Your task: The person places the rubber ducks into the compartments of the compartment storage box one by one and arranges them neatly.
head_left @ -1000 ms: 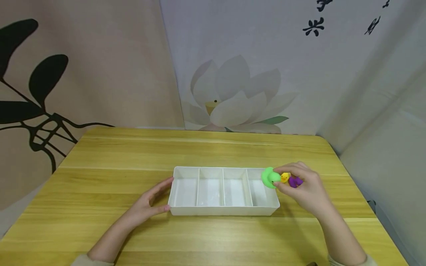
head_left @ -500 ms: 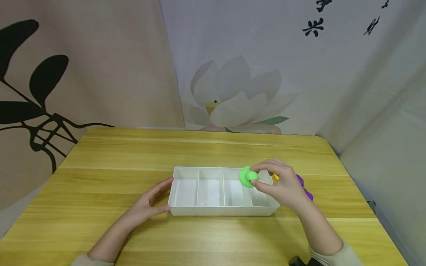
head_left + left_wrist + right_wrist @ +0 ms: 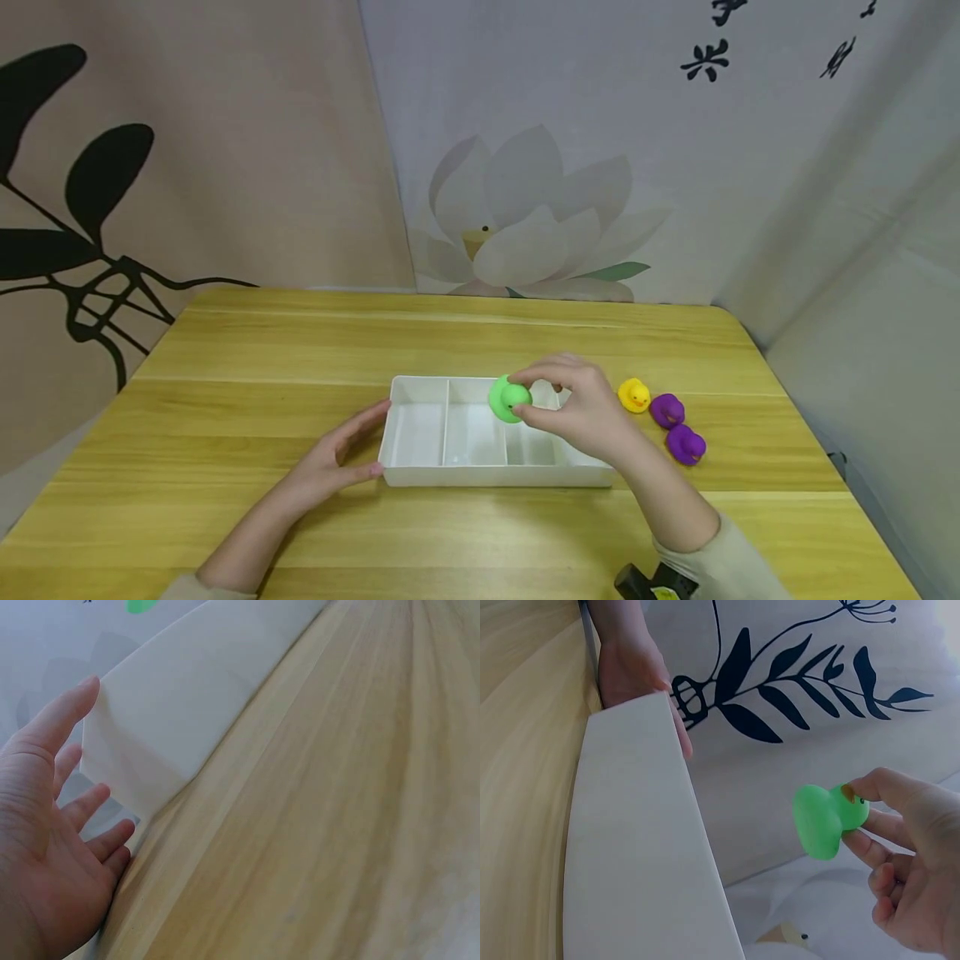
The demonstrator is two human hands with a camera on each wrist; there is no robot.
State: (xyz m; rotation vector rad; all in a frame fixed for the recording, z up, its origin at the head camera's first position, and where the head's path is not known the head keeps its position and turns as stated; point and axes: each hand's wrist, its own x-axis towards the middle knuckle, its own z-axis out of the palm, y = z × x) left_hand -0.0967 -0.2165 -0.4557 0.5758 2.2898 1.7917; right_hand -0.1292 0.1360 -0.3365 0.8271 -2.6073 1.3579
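Observation:
A green rubber duck (image 3: 510,399) is pinched by its head between the thumb and fingers of my right hand (image 3: 581,408). In the head view it hangs over the middle of a white box (image 3: 495,476) with dividers; the right wrist view shows the duck (image 3: 821,821) above the box's rim. My left hand (image 3: 330,465) rests against the box's left end, thumb near the front corner and fingers by the back one. Those fingers (image 3: 86,806) look fairly straight in the left wrist view. My right hand and forearm hide the box's right part.
Right of the box, a yellow rubber duck (image 3: 634,395) stands on the wooden table (image 3: 315,333). Two purple ducks, one farther back (image 3: 667,411) and one nearer (image 3: 686,445), sit close together beside it. A printed cloth (image 3: 525,83) hangs behind the table.
My right hand has carried the green duck leftward, from the box's right end to over its middle. The yellow and purple ducks have come into full view. My left hand has stayed put.

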